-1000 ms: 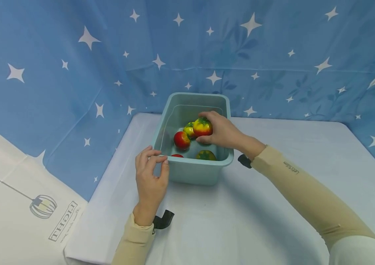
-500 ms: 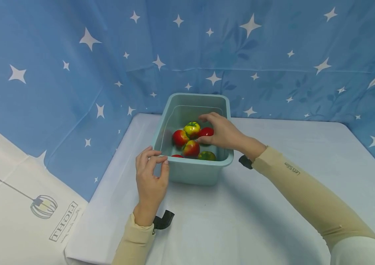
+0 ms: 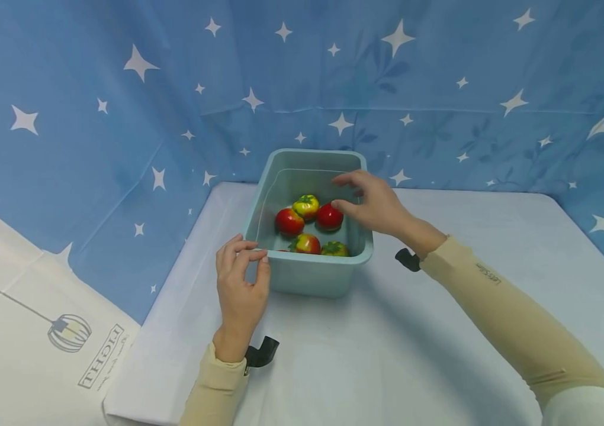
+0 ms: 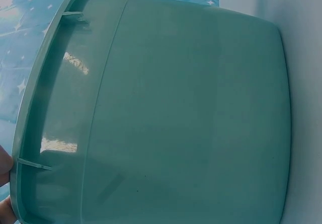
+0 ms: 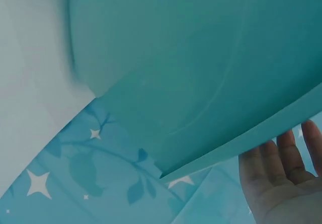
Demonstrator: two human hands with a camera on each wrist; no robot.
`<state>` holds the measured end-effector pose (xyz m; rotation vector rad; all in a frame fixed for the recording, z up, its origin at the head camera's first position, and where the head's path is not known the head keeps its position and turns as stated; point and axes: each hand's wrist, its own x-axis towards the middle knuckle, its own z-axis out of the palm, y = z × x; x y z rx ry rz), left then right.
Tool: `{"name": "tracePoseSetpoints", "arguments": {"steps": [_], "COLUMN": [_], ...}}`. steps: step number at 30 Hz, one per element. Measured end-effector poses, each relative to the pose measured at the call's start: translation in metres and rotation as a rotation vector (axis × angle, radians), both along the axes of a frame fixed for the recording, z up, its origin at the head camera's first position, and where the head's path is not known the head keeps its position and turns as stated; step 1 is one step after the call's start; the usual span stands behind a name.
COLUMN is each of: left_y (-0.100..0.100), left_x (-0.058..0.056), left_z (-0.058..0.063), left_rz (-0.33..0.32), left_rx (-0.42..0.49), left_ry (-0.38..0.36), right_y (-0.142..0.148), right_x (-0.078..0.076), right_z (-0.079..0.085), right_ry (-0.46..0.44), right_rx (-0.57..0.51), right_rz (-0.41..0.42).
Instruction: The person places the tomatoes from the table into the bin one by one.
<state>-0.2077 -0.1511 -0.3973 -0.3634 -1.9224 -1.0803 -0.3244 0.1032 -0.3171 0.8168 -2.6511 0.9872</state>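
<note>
A pale teal plastic bin [image 3: 312, 277] stands on the table with several round, glossy, tomato-like fruits inside. A red fruit [image 3: 330, 217] lies nearest my right hand [image 3: 379, 204], which hovers over the bin's right rim, fingers spread and holding nothing. Left of it are a yellow-green fruit [image 3: 306, 206] and a red one [image 3: 289, 222]. A red-yellow fruit [image 3: 306, 244] with a green top and a dark green one [image 3: 335, 249] sit by the near wall, partly hidden by the rim. My left hand [image 3: 243, 290] rests its loosely bent fingertips on the near left corner of the rim.
The white-covered table [image 3: 467, 284] extends right of the bin and toward me. Behind hangs a blue curtain [image 3: 430, 65] with white stars, close to the bin's far side. A cream cloth [image 3: 25, 331] with a printed lamp hangs at the left.
My right hand let go of the red-yellow fruit, which now sits by the near wall. The hand then drew up and right, uncovering the red fruit. My left hand stayed at the rim.
</note>
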Motion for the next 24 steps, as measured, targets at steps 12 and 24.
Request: {"name": "tracePoseSetpoints", "arguments": {"steps": [12, 24], "left_y": [0.001, 0.001], "left_x": [0.0, -0.001], "left_z": [0.001, 0.009], "left_rz": [0.008, 0.055], "left_rx": [-0.018, -0.073], "left_ry": [0.002, -0.001], "right_y": [0.023, 0.049], "right_x": [0.014, 0.02], "right_z": [0.005, 0.007], "right_ry": [0.059, 0.083], "right_rx": [-0.048, -0.078], "right_rz": [-0.044, -0.118]}}
